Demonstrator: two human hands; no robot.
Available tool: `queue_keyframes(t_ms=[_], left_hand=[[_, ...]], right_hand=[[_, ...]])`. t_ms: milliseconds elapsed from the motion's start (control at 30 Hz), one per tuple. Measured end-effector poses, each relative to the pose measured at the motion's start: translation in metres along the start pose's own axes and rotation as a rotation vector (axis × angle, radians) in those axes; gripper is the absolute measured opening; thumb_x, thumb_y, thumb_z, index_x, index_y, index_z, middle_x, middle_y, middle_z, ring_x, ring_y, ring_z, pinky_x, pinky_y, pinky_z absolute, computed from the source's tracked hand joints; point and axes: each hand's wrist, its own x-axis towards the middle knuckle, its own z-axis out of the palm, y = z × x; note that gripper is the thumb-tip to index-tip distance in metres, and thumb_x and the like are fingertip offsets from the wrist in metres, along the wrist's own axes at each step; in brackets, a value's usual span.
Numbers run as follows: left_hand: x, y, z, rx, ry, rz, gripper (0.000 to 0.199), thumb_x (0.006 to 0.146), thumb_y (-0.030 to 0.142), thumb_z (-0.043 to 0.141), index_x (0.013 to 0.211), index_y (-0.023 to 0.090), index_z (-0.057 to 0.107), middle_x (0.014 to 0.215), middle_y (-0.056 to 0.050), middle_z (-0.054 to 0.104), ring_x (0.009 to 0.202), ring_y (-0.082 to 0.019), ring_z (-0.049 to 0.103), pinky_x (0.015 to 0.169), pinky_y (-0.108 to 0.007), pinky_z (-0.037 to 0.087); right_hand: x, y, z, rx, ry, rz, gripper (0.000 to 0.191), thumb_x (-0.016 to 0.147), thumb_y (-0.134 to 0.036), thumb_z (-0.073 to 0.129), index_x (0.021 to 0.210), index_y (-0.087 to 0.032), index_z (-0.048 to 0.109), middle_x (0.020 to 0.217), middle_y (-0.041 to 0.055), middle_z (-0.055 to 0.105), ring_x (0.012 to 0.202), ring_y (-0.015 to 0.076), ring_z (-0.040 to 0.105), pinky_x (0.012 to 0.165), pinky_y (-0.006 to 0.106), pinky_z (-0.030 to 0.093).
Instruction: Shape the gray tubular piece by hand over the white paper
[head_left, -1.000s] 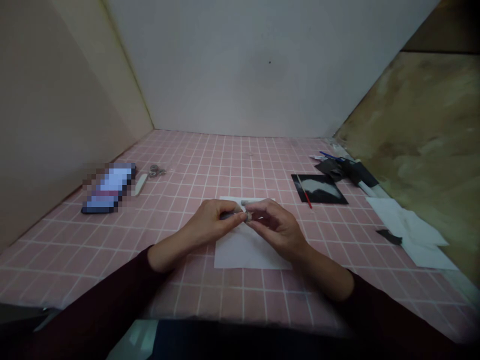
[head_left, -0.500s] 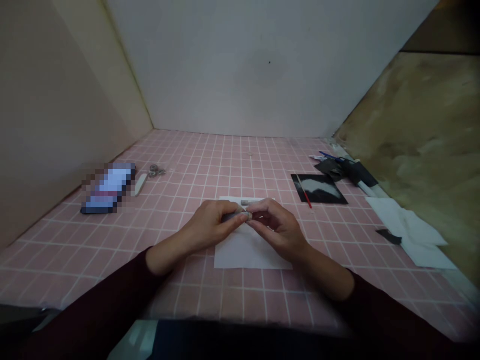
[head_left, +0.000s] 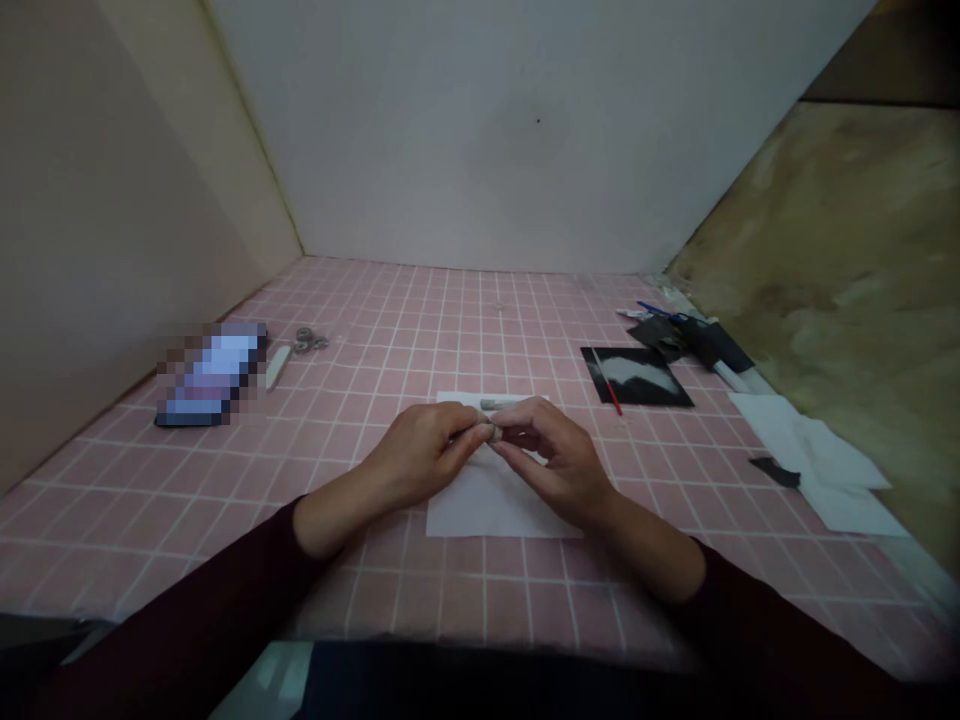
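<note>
Above a white sheet of paper, my left hand and my right hand meet at the fingertips. Between them is a small greyish object, mostly hidden by the fingers and too small to name. Both hands are closed in a pinch around it. Just beyond my fingertips, a short grey stick-like item lies on the paper's far part.
On the left of the pink checked table are a phone, a white strip and small grey rings. At right lie a black sheet with white powder, a red stick, dark scraps and white papers.
The view has shifted very slightly. Both hands remain together over the paper, with the small object turned a little between the fingertips.
</note>
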Motion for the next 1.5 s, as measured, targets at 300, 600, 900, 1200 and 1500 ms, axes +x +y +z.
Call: queue_keyframes(t_ms=[300,600,900,1200,1500], left_hand=[[0.001,0.001,0.0,-0.045,-0.01,-0.084,0.031,0.097,0.034,0.049,0.077,0.017,0.065,0.066,0.0,0.061,0.061,-0.013,0.053,0.06,-0.027,0.036],[-0.005,-0.002,0.011,0.048,0.183,0.074,0.013,0.098,0.023,0.052,0.093,0.017,0.063,0.083,-0.002,0.065,0.074,-0.014,0.059,0.066,-0.026,0.044],[-0.005,-0.009,0.008,0.117,0.176,0.278,0.016,0.097,0.015,0.054,0.108,0.017,0.064,0.09,-0.004,0.069,0.079,-0.016,0.064,0.065,-0.025,0.049],[-0.005,-0.01,0.008,0.229,0.162,0.328,0.014,0.098,0.016,0.051,0.105,0.018,0.063,0.092,-0.005,0.072,0.079,-0.018,0.069,0.067,-0.028,0.053],[-0.005,-0.01,0.01,0.176,0.204,0.321,0.012,0.098,0.016,0.054,0.104,0.019,0.064,0.089,-0.003,0.072,0.076,-0.015,0.068,0.063,-0.024,0.05]], right_hand=[[-0.002,0.005,0.004,0.033,0.012,0.057,0.021,0.091,-0.018,0.065,0.11,-0.023,0.061,0.099,0.0038,0.063,0.087,0.0141,0.069,0.083,0.03,0.064],[-0.001,0.01,0.005,0.19,0.068,0.153,0.019,0.087,-0.02,0.072,0.103,-0.023,0.063,0.095,0.0026,0.065,0.084,0.0139,0.069,0.076,0.029,0.061],[0.0,0.009,0.004,0.296,0.099,0.22,0.021,0.082,-0.022,0.078,0.098,-0.021,0.065,0.093,0.0026,0.069,0.082,0.014,0.07,0.075,0.029,0.06],[0.0,0.005,0.005,0.396,0.094,0.34,0.026,0.077,-0.03,0.082,0.093,-0.019,0.066,0.084,0.0017,0.071,0.076,0.0145,0.072,0.073,0.031,0.062],[0.001,0.004,0.007,0.443,0.118,0.339,0.028,0.077,-0.031,0.083,0.093,-0.019,0.064,0.094,0.003,0.071,0.08,0.0149,0.074,0.076,0.031,0.063]])
